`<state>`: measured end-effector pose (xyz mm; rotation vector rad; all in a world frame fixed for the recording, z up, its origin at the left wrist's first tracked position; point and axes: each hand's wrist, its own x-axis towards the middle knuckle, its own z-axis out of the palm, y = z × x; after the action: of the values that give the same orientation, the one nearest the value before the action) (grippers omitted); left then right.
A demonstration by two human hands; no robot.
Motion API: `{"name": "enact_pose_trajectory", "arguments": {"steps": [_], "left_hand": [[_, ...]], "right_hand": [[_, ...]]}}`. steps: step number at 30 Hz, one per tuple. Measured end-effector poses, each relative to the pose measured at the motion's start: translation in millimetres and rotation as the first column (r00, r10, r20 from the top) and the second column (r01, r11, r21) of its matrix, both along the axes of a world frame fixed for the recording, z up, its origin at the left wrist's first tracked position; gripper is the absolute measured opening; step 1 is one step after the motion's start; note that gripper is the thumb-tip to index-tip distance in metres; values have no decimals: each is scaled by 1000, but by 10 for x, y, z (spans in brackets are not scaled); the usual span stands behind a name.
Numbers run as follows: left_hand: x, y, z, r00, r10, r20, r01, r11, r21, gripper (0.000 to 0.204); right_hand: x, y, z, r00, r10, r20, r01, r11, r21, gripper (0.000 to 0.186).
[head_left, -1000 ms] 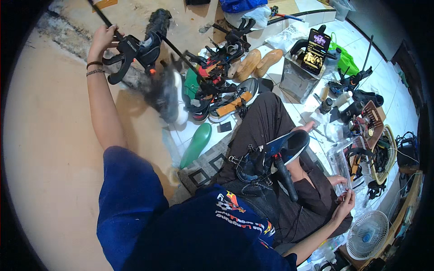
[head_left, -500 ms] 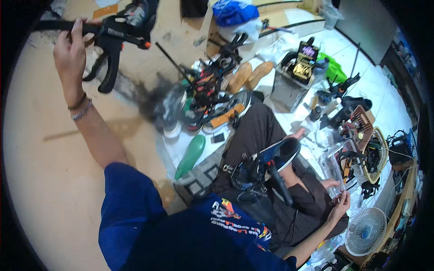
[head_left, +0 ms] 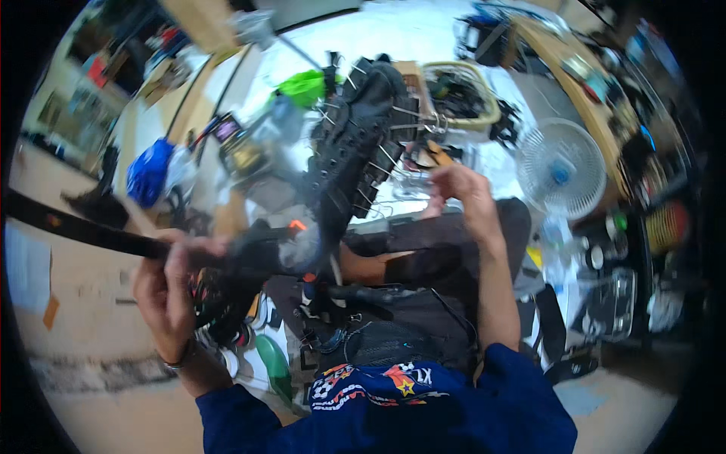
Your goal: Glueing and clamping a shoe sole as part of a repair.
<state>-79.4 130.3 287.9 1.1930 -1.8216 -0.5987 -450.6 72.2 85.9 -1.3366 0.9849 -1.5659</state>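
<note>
My left hand [head_left: 166, 287] grips the long black bar of a clamp [head_left: 91, 231], which stretches from the left edge into the middle, blurred by motion. At its inner end a black shoe [head_left: 348, 144] stands tilted upward, toe high, with many metal clips along its edges. My right hand [head_left: 465, 189] is raised just right of the shoe, open with loosely bent fingers and nothing visible in them. In my lap rests another dark shoe [head_left: 325, 321] with clips on it, partly hidden.
A yellow basket [head_left: 491, 106] of dark parts, a green bag [head_left: 299, 87] and a blue bag [head_left: 147, 170] lie ahead. A white fan [head_left: 560, 174] stands beside a wooden bench [head_left: 575, 83] at the right. A green sole [head_left: 272, 367] lies by my left side.
The view has turned to face forward. My left hand has brought the clamp and shoe down and inward. My right hand has risen from beside my knee to near the shoe.
</note>
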Motion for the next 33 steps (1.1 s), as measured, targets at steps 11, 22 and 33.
{"name": "enact_pose_trajectory", "arguments": {"steps": [11,22,33], "left_hand": [[-1094,-871,-550,921,-348,174,345,937,50,14],[-1207,-1189,-735,857,-327,398,300,945,130,21],[-1064,-1578,-1115,905,-292,310,221,944,245,24]], "right_hand": [[-250,349,-375,953,-303,-10,290,900,325,48],[-150,-301,-688,871,-435,-230,486,831,269,51],[-388,-506,-472,708,-361,-607,553,819,157,47]]}}
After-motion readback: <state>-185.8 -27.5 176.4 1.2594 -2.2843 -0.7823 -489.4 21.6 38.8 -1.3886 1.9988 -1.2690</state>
